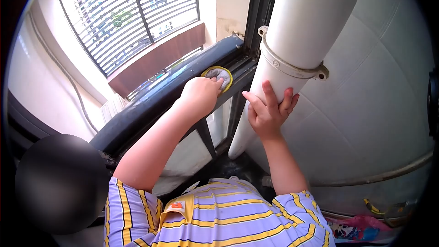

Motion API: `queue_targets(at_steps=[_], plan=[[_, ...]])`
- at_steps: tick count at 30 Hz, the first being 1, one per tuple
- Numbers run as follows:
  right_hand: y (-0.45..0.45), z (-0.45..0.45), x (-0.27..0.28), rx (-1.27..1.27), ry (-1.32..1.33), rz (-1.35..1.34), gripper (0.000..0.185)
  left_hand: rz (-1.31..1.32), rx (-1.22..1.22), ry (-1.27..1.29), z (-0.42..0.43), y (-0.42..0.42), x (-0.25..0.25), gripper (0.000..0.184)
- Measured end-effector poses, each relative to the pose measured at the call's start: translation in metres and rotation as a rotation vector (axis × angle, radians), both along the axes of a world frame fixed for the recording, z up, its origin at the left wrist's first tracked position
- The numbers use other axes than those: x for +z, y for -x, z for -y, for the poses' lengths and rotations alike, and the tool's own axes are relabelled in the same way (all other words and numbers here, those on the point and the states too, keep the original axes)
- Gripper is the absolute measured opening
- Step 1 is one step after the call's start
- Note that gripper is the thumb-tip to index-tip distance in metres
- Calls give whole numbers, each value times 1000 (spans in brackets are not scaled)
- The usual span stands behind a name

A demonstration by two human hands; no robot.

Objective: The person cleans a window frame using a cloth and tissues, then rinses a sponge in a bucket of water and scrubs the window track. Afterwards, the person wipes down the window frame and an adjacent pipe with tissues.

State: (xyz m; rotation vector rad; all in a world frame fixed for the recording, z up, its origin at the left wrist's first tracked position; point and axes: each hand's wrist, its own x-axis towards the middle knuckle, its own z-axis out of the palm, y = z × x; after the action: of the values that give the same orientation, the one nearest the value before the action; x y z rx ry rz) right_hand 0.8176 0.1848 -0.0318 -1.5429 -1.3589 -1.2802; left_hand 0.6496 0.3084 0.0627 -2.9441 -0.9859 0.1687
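A round grey pad with a yellow rim (224, 74) lies against the dark window frame (238, 69), near its corner by the pipe. My left hand (202, 93) is closed on this pad, fingertips on its grey face. To the right, my right hand (270, 112) rests with spread fingers against the thick white pipe (292, 55) just below its bracket (292, 68). Nothing is held in it.
Beyond the frame stand a slatted metal grille (132, 13) and a brown panel (160, 55). A tiled wall (338, 123) is at right, with a thin pipe (375, 176) and a pink net bag (361, 224) low down. A dark blurred round shape (61, 183) is at lower left.
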Motion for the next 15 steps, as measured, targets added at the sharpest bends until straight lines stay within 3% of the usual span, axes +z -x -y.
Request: queue_targets(at_steps=[4,10,15], plan=[[0,3,-1,-14,28,10,17,189,-185,-47,-21,0,-27,44],[-6,2,2,-11,38,111,23,288,-266,-85,-51,-64,-49,48],[-9,4,-1,9,51,132,20,484,-324,97,-74,-111,-68,43]])
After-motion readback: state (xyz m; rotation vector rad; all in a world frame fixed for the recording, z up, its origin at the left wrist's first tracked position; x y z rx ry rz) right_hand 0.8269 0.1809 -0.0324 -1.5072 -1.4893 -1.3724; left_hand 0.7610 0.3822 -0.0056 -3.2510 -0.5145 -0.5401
